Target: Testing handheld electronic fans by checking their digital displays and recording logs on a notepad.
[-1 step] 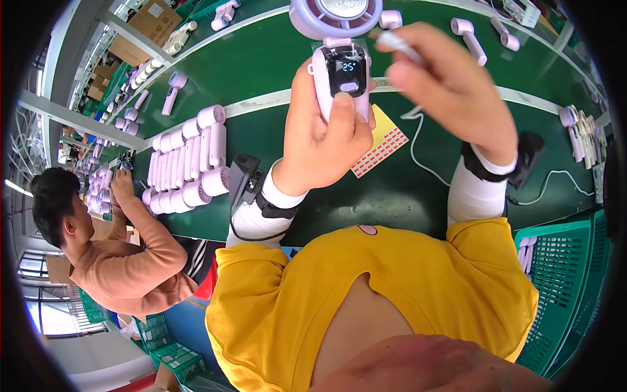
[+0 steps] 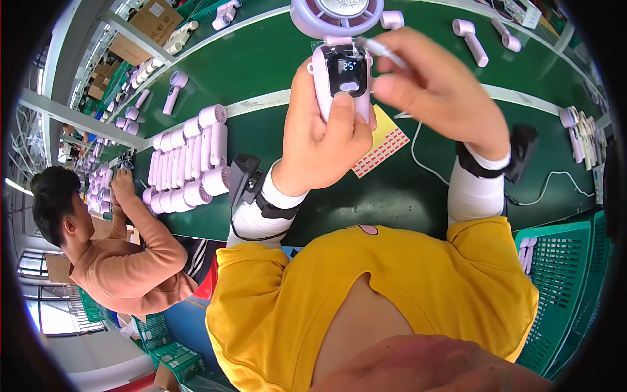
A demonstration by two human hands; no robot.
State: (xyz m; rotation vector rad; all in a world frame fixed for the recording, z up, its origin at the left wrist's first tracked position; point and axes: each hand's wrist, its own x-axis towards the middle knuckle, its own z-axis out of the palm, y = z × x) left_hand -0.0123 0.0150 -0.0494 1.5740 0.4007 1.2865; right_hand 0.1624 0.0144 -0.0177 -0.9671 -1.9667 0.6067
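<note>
Clearly, we have the lilac handheld fan (image 2: 334, 51) up in our left hand (image 2: 323, 140), raised over the green counter (image 2: 258, 127), its round head pointing away from us and its dark display panel (image 2: 338, 65) lit. The left fingers are wrapped around the handle, the thumb resting just below the small button (image 2: 350, 86). Our right hand (image 2: 444, 91) pinches what looks like a slim white cable end (image 2: 382, 49) beside the panel's upper right corner; blur hides whether its tip touches the fan. We judge the fan light and stiff, its smooth plastic a little slippery, the glossy panel easily scratched and the ringed head more fragile. So the handle's sides seem the best hold, with thumb pressure off the button. Near our left hand, a yellow sheet with red marks (image 2: 382, 145) lies on the counter, a white cord (image 2: 414, 154) beside it.
</note>
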